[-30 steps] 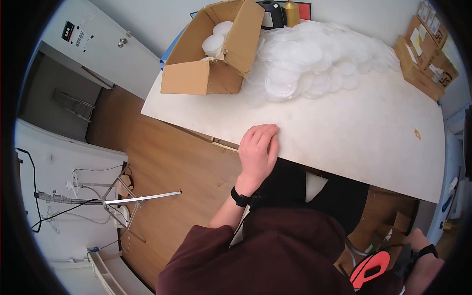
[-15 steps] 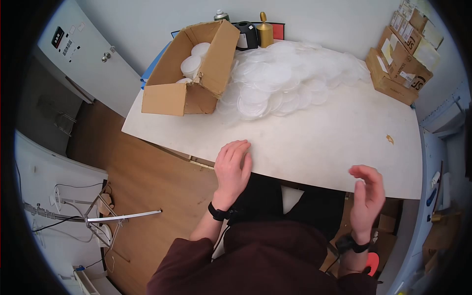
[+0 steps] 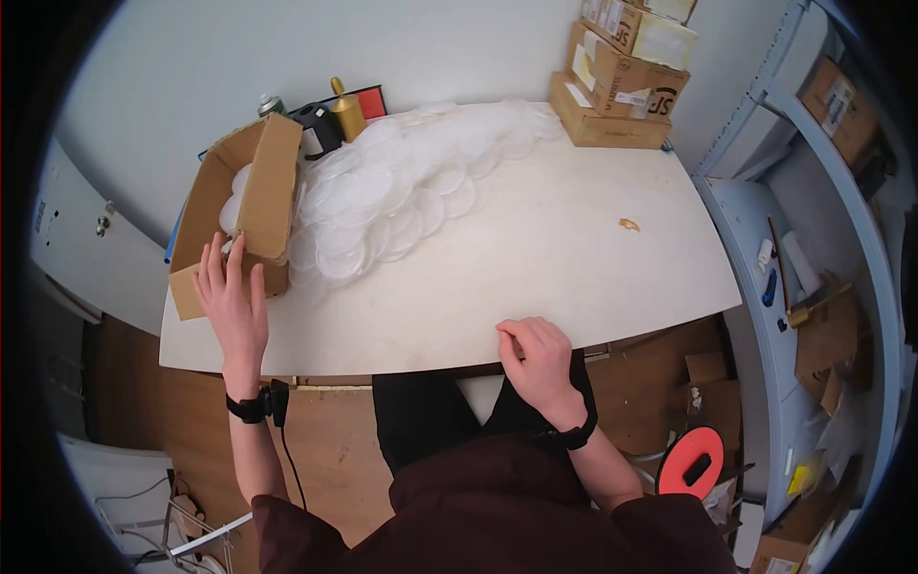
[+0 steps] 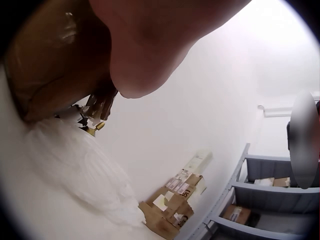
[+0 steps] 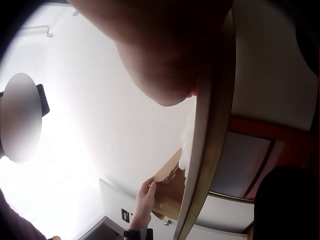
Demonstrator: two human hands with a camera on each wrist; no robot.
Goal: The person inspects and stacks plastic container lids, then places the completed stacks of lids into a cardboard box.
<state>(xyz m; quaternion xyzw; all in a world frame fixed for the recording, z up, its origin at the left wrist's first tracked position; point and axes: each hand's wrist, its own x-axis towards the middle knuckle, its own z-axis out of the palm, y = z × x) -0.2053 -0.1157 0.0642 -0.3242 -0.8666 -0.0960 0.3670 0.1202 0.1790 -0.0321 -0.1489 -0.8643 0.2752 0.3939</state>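
My left hand (image 3: 231, 306) reaches to the near end of an open cardboard box (image 3: 273, 187), its fingers spread and fairly straight over the torn edge. In the right wrist view the left hand (image 5: 144, 205) shows with its fingertips right at the box's edge. Round white plastic lids (image 3: 234, 206) lie inside the box. A large heap of translucent round lids (image 3: 382, 191) spreads over the table beside it. At the table's front edge my right hand (image 3: 541, 359) rests with loosely bent fingers and holds nothing.
Behind the heap stand a black container (image 3: 317, 129) and a gold bottle (image 3: 348, 113). Stacked cardboard parcels (image 3: 622, 91) occupy the white table's (image 3: 535, 249) back right. A blue-grey shelf unit (image 3: 755, 230) rises at the right, and a red disc (image 3: 690, 462) is low beside me.
My left hand has moved from the table's front edge up to the cardboard box. The right hand rose from low at the right and came to the front edge. The head view turned right.
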